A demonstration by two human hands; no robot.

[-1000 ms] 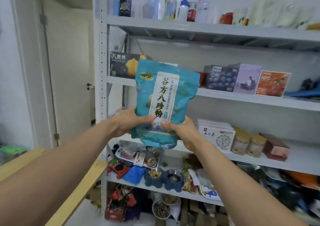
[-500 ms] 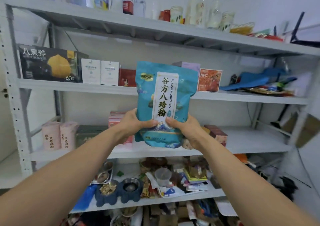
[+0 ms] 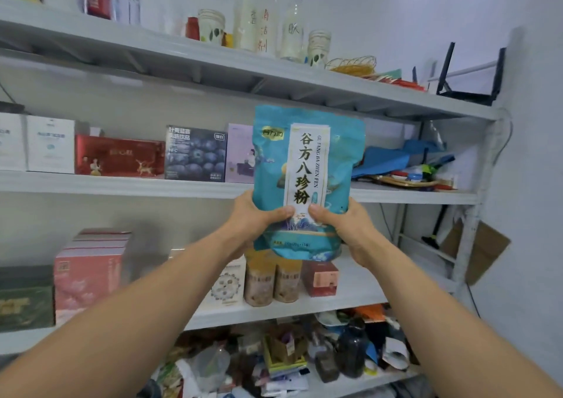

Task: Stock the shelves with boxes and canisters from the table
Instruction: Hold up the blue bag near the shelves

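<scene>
The teal foil stand-up pouch with a white vertical label was held upright, long axis vertical, in front of the grey metal middle shelf. The left hand and right hand gripped its lower part, thumbs on the front face, both equally near. The free slot was judged to lie straight behind it, between the pale lilac carton and the blue folded sheet

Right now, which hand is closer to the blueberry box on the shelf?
Left. The left hand grips the teal pouch below and to the right of the blueberry box. The right hand grips the pouch's other side, farther right.
</scene>
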